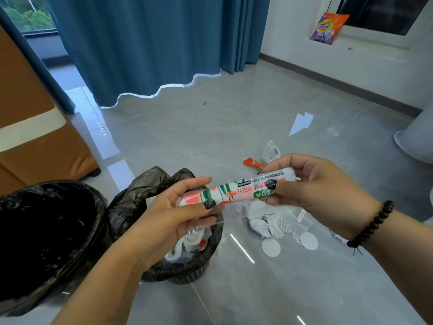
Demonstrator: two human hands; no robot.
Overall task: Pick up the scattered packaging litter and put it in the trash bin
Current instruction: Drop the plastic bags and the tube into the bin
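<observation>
I hold a rolled white packet (pixel 236 190) with red and green print level above the floor, one hand at each end. My left hand (pixel 178 207) pinches its left end, directly over a small trash bin (pixel 187 270) lined with a black bag that holds white wrappers. My right hand (pixel 314 184) grips the right end. Beneath that hand a pile of white scraps and round paper discs (pixel 276 227) lies on the grey tiles, with an orange wrapper (pixel 251 163) just behind it.
A larger bin (pixel 46 233) with a black liner stands at the left, next to the small one. An orange sofa (pixel 30 127) is at far left, blue curtains (pixel 145 43) behind. A white paper piece (pixel 301 123) lies farther off; a white round base (pixel 412 141) is at right.
</observation>
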